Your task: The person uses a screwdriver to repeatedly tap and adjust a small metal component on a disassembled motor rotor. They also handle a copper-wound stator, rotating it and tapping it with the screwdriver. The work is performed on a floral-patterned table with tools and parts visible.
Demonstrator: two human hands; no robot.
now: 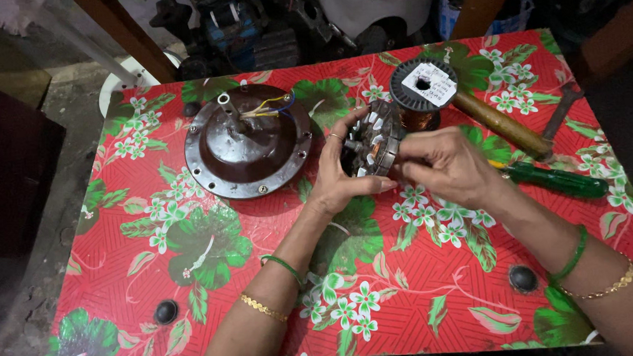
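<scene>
Hands are being kept closed on the stator core (374, 147), which is being held on edge just above the floral table cover (410, 317), near centre. The left hand (342, 177) is cupping it from 7 o'clock; the right hand (446, 165) is pinching its rim from 3 o'clock. Judged best practice: the core is being steadied by the left while fingertips work the slots. At 1 o'clock a copper wire spool (422, 93) is standing; at 9 o'clock a brown motor cover (248, 142) is lying; at 3 o'clock a green-handled screwdriver (558, 182) is resting.
</scene>
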